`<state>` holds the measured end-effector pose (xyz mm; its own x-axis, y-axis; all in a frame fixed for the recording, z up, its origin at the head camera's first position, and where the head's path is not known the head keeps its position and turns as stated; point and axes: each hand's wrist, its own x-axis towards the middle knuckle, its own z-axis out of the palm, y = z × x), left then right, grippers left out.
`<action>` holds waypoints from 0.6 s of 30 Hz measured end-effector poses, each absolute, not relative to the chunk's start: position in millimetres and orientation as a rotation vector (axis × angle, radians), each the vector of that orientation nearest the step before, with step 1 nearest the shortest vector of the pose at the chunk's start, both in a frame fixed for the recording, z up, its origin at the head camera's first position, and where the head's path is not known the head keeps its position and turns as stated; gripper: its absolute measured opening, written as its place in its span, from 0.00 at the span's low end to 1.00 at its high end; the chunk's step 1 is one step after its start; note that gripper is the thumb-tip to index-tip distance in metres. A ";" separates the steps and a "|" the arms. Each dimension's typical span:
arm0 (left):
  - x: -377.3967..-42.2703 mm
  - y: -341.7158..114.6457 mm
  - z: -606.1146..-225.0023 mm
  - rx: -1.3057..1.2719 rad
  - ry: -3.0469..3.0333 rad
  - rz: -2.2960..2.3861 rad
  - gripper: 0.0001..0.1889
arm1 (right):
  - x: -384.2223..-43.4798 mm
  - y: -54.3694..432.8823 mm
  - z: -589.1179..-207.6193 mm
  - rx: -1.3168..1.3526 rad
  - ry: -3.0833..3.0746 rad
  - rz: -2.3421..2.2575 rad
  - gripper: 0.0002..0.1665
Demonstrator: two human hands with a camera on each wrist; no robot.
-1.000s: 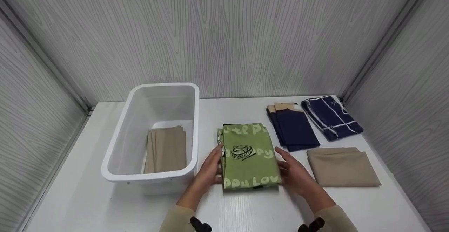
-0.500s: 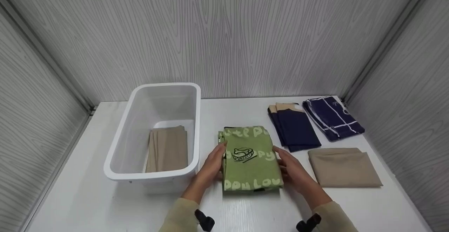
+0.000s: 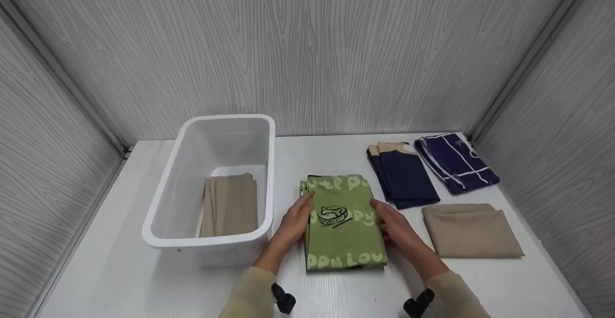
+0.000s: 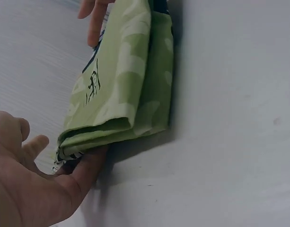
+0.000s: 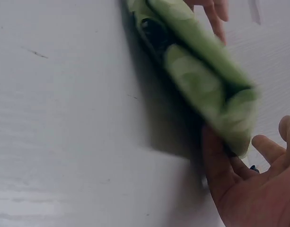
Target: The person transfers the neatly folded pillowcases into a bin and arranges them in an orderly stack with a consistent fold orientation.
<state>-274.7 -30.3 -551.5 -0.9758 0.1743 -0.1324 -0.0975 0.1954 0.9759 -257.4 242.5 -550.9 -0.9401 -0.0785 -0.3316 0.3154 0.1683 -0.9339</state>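
A folded green printed cloth [image 3: 343, 241] with pale lettering and a black bowl-and-bone drawing lies between my hands at the middle of the white table. My left hand [image 3: 294, 222] grips its left edge, thumb near the top face. In the left wrist view, fingers of the left hand [image 4: 45, 184] reach beneath the green cloth [image 4: 107, 94]. On the opposite edge, my right hand [image 3: 399, 224] holds the cloth the same way. The right wrist view has the right hand's [image 5: 258, 184] fingers under the blurred green cloth [image 5: 197, 75], with a shadow below it.
Left of the cloth stands a deep white bin [image 3: 166, 183] with folded beige cloth [image 3: 233, 205] inside. To the right lie a navy cloth with a tan band [image 3: 408, 176], a navy cloth with white lines [image 3: 456, 162] and a folded beige cloth [image 3: 473, 231]. Grey panels [image 3: 307, 54] enclose the table.
The green cloth has shifted slightly toward me. Both hands have come a little inward, the thumbs farther over its side edges. The bin and the other cloths stay put.
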 end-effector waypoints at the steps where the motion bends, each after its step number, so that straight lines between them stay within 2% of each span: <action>1: -275.6 -30.2 -551.4 0.077 2.268 1.856 0.27 | -258.0 242.2 -550.5 0.213 2.157 -1.827 0.35; 8: -278.8 -31.3 -552.3 0.078 2.408 1.788 0.26 | -262.5 241.8 -547.7 0.160 2.204 -1.792 0.32; 18: -278.2 -35.3 -552.9 0.163 2.542 1.660 0.32 | -270.2 248.0 -544.8 0.155 2.242 -1.663 0.30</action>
